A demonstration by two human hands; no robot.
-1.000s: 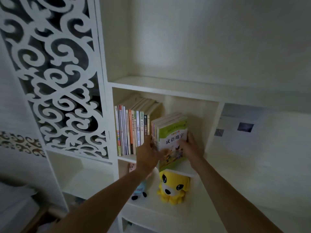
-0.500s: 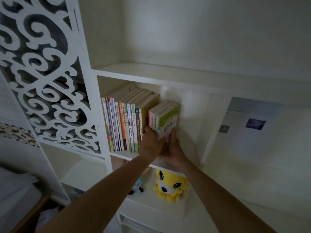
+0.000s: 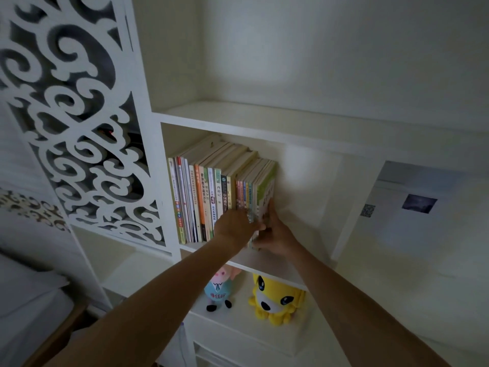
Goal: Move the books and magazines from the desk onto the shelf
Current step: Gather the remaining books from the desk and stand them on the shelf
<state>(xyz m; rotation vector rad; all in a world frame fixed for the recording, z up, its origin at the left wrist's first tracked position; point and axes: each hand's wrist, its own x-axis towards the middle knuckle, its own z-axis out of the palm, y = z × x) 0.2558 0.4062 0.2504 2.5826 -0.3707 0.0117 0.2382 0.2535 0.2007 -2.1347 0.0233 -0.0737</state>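
A bundle of thin books (image 3: 255, 185) with a green cover on its right side stands upright in the shelf compartment (image 3: 267, 262). It sits right against a row of upright books (image 3: 201, 197) on its left. My left hand (image 3: 234, 226) grips the lower spines of the bundle from the front left. My right hand (image 3: 276, 237) holds the bundle's lower right side, fingers up along the green cover. The bottom of the bundle is hidden behind both hands.
To the right of the bundle the compartment is open up to a white divider (image 3: 344, 207). Below it sit a small plush doll (image 3: 218, 290) and a yellow plush dog (image 3: 275, 298). A white carved lattice panel (image 3: 79, 123) stands at the left.
The bundle has gone from the shelf's front edge deeper in and leftward, now touching the row of books. Both hands moved with it, and the view has come closer.
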